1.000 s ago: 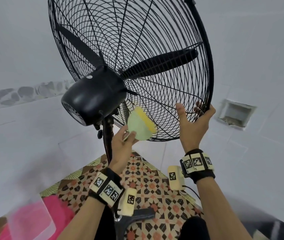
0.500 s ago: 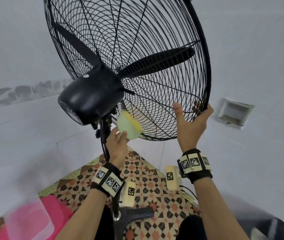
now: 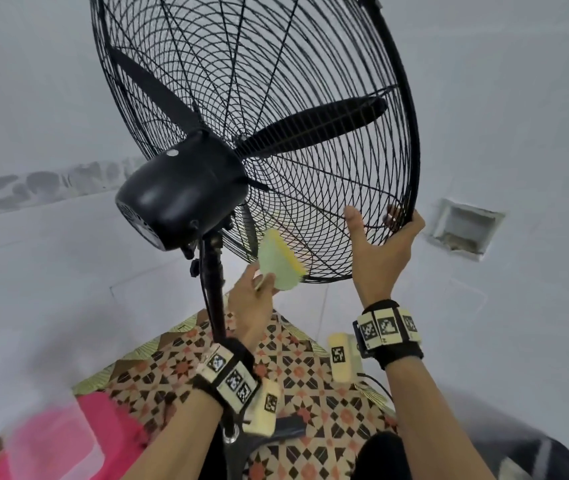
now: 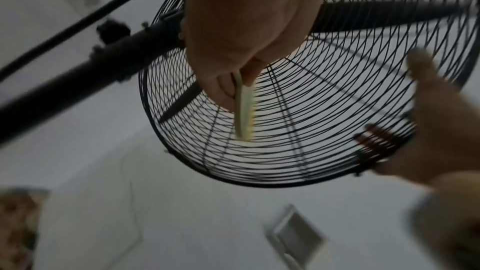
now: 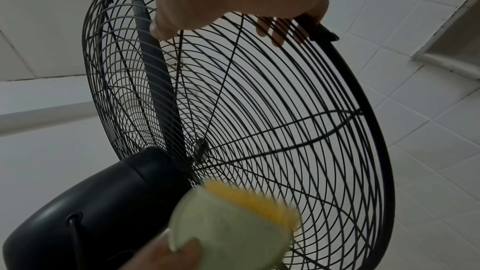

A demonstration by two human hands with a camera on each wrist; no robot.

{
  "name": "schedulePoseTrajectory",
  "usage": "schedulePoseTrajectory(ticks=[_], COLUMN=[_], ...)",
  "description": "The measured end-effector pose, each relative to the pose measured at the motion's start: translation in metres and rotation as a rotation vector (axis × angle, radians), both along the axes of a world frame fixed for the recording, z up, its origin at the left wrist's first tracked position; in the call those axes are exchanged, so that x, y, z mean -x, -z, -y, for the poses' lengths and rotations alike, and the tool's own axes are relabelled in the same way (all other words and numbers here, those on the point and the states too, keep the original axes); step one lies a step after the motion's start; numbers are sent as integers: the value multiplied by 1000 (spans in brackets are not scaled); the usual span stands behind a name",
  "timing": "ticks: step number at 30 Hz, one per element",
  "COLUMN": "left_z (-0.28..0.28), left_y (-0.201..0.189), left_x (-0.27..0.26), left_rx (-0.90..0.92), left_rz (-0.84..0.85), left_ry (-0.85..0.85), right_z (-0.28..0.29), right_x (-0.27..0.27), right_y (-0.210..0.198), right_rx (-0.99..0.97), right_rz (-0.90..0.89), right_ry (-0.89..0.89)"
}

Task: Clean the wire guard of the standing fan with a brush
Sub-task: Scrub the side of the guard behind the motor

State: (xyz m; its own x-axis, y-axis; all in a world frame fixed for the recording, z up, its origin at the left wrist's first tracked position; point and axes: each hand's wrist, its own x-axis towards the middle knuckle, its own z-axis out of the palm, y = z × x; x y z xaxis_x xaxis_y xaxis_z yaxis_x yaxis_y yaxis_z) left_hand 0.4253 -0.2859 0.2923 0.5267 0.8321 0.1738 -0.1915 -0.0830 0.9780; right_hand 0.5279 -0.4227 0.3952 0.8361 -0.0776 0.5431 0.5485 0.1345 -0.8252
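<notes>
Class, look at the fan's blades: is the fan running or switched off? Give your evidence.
The blades stand still: each shows sharp edges through the wire guard, with no spinning blur. Whether the switch itself is off cannot be told.

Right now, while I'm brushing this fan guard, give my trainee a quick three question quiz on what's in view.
1. True or false: the right hand holds the brush.
2. What does the right hand grip? A) motor housing B) wire guard rim C) pole
3. Fill in: the brush bristles are ____ in colour.

Key: 1 false, the left hand holds it; 2 B; 3 yellow.
</notes>
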Motion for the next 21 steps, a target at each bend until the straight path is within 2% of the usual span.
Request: schedulePoseTrajectory(ticks=[3, 6, 8, 10, 13, 15, 18, 21], left_z=[8, -10, -15, -7, 9, 8, -8, -3], left_y=[-2, 4, 7, 5, 3, 3, 8, 7], left_x=[15, 10, 3, -1, 5, 11, 6, 0], left_rx=[-9, 54, 59, 6, -23, -18, 38, 44], left_rz=[126, 12, -67, -56, 58, 73, -74, -119], left_ry=[122, -41, -80, -53, 78, 77, -82, -63], right_z=[-1, -2, -1, -1, -2, -3, -2, -1], right_x=[0, 3, 3, 1, -2, 0, 4, 5], right_y=[0, -1, 1, 1, 0, 0, 0, 0], right_rx=[-2, 4, 8, 11, 16, 11, 11, 6], right_rz=[10, 14, 9, 3, -6, 4, 13, 9], right_ry=[9, 3, 7, 15, 25, 20, 13, 19])
